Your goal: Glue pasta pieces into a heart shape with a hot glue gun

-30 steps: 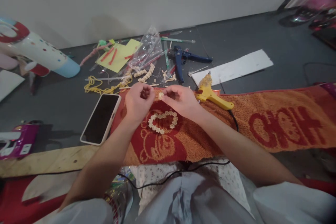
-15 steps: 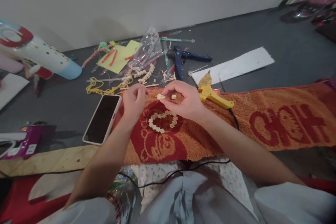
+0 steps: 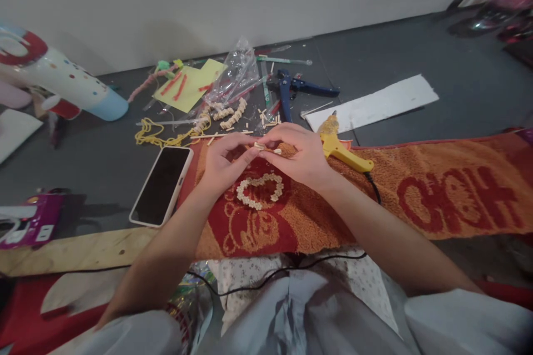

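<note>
Between my two hands is a small cluster of short pale wooden stick pieces (image 3: 260, 146). My right hand (image 3: 302, 152) pinches it between thumb and fingers, and my left hand (image 3: 227, 162) grips its other side with thumb and fingertips. Another short bundle of pale pieces (image 3: 277, 151) shows under my right palm; whether it is held or lies on the towel I cannot tell. Just below my hands, a heart-shaped outline of pale stick pieces (image 3: 261, 191), with a gap at its right side, lies on the orange and red towel (image 3: 325, 222).
A yellow glue gun (image 3: 343, 152) lies right of my hands, its cord trailing down. Behind are blue-handled cutters (image 3: 287, 94), a white strip (image 3: 378, 102), loose stick pieces (image 3: 268, 119) and a clear plastic bag (image 3: 237, 75). A phone (image 3: 161, 186) and yellow string (image 3: 152, 136) lie left.
My left hand has moved right and its fingertips now meet the stick cluster in my right hand. The heart outline stays where it was on the towel.
</note>
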The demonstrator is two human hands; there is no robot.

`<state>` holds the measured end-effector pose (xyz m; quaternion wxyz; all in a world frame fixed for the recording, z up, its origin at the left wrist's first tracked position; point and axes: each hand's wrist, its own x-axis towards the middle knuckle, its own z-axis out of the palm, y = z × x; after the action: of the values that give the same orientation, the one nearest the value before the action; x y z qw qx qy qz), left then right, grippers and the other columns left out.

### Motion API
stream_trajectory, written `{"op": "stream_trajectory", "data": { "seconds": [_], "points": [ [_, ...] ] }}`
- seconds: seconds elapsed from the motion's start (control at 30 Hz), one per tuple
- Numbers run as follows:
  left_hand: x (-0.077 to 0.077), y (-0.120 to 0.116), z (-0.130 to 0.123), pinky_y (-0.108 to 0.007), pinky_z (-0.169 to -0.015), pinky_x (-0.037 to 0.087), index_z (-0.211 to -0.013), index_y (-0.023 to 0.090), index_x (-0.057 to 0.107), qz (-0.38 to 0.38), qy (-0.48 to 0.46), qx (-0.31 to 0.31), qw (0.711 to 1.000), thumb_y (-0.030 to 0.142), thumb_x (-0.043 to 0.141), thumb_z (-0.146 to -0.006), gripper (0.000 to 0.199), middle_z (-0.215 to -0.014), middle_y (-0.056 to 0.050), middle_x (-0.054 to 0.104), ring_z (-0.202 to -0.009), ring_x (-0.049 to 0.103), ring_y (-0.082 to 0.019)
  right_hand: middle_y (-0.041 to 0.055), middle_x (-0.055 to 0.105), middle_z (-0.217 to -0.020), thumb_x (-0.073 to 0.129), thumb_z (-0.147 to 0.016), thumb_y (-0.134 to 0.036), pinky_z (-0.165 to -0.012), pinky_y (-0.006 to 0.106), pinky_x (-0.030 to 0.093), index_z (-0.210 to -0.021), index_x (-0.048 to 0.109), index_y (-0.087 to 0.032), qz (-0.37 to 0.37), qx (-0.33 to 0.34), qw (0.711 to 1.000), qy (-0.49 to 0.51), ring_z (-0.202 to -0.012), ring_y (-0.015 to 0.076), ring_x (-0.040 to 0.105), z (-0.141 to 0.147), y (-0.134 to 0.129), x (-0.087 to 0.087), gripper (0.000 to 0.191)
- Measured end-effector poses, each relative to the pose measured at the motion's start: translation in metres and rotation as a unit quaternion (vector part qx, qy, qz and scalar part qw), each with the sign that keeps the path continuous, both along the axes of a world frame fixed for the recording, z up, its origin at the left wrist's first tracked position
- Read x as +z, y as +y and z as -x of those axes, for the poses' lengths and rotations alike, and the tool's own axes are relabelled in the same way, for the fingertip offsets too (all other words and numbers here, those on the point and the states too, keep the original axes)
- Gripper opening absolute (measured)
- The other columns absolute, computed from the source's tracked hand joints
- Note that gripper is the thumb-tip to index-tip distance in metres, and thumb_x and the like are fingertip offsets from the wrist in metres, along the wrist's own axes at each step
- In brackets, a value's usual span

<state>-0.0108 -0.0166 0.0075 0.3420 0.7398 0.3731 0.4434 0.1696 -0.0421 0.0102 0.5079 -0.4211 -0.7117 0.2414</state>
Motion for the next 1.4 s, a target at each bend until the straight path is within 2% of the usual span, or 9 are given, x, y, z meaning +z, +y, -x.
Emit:
{"op": "stream_trajectory", "data": {
  "seconds": [0.17,0.37,0.5,0.63,0.77,0.93,1.2,1.27,1.4],
  "points": [
    [-0.002,0.0,-0.002,-0.025,-0.06,0.049,-0.078,0.018,0.071,0.025,-0.033,0.014,0.999,0.052,0.073,-0.075,0.034,-0.076,-0.005,0.071,-0.068,0.063,-0.014,0.0005,0.073,-0.085,0.07,-0.081,-0.027,-0.076,0.03,0.052,-0.079,0.074,-0.025,0.001,-0.007,1.0,0.02,-0.079,0.015,0.066,-0.001,0.001,0.0,0.006],
    [-0.004,0.001,-0.003,-0.02,-0.041,0.039,-0.077,0.018,0.068,0.166,-0.088,0.009,0.982,0.056,0.075,-0.071,0.04,-0.057,0.002,0.061,-0.042,0.05,-0.007,0.0014,0.071,-0.08,0.063,-0.083,-0.021,-0.073,0.03,0.05,-0.07,0.069,-0.022,-0.001,-0.046,0.999,-0.004,-0.077,0.0148,0.063,-0.005,0.005,0.001,0.014],
    [-0.005,0.002,-0.004,-0.02,-0.036,0.034,-0.079,0.019,0.067,0.229,-0.145,-0.002,0.963,0.058,0.077,-0.069,0.041,-0.051,0.003,0.058,-0.038,0.047,-0.007,0.0009,0.069,-0.078,0.062,-0.084,-0.023,-0.067,0.029,0.048,-0.071,0.067,-0.022,0.047,-0.071,0.996,-0.011,-0.075,0.0146,0.062,-0.005,0.008,-0.001,0.014],
    [-0.002,0.002,-0.006,-0.02,-0.034,0.031,-0.076,0.019,0.067,0.268,-0.161,-0.019,0.95,0.057,0.077,-0.07,0.04,-0.046,0.003,0.055,-0.036,0.043,-0.007,0.001,0.071,-0.081,0.065,-0.082,-0.023,-0.071,0.029,0.049,-0.074,0.069,-0.022,0.072,-0.054,0.996,0.014,-0.078,0.0149,0.063,-0.002,0.007,-0.001,0.01],
    [-0.001,0.001,-0.007,-0.019,-0.034,0.03,-0.077,0.019,0.068,0.283,-0.165,-0.029,0.944,0.056,0.077,-0.07,0.039,-0.045,0.003,0.055,-0.036,0.043,-0.007,0.0003,0.071,-0.079,0.068,-0.081,-0.022,-0.073,0.029,0.05,-0.074,0.071,-0.022,0.06,-0.044,0.997,0.024,-0.076,0.0143,0.064,0.001,0.006,-0.001,0.008],
    [-0.006,0.002,-0.006,-0.019,-0.034,0.032,-0.087,0.021,0.072,0.272,-0.165,-0.006,0.948,0.052,0.08,-0.068,0.038,-0.05,0.003,0.057,-0.038,0.046,-0.007,0.0005,0.071,-0.077,0.071,-0.079,-0.025,-0.07,0.029,0.049,-0.076,0.072,-0.021,0.084,-0.041,0.995,0.04,-0.074,0.0146,0.063,0.002,0.006,-0.004,0.005],
    [-0.009,0.003,-0.007,-0.021,-0.033,0.033,-0.09,0.021,0.07,0.243,-0.136,0.009,0.96,0.055,0.078,-0.069,0.04,-0.059,0.003,0.061,-0.039,0.048,-0.007,0.0009,0.07,-0.075,0.064,-0.083,-0.023,-0.072,0.031,0.047,-0.07,0.066,-0.022,0.067,-0.042,0.997,-0.026,-0.074,0.0153,0.062,0.001,0.005,-0.003,0.014],
    [-0.01,0.005,-0.007,-0.021,-0.033,0.031,-0.086,0.021,0.067,0.23,-0.158,0.028,0.96,0.056,0.077,-0.069,0.04,-0.065,0.003,0.062,-0.039,0.046,-0.005,0.0013,0.069,-0.075,0.062,-0.082,-0.022,-0.069,0.03,0.046,-0.069,0.066,-0.021,0.062,-0.052,0.996,-0.028,-0.073,0.0151,0.061,-0.004,0.008,-0.002,0.014],
    [-0.011,0.012,-0.003,-0.021,-0.033,0.028,-0.077,0.022,0.058,0.196,-0.219,0.097,0.951,0.057,0.074,-0.073,0.039,-0.069,0.005,0.058,-0.04,0.042,-0.003,0.0013,0.068,-0.073,0.061,-0.08,-0.022,-0.064,0.029,0.044,-0.071,0.068,-0.021,0.069,-0.119,0.989,-0.047,-0.068,0.0147,0.059,-0.023,0.019,-0.003,0.012]
  ]
}}
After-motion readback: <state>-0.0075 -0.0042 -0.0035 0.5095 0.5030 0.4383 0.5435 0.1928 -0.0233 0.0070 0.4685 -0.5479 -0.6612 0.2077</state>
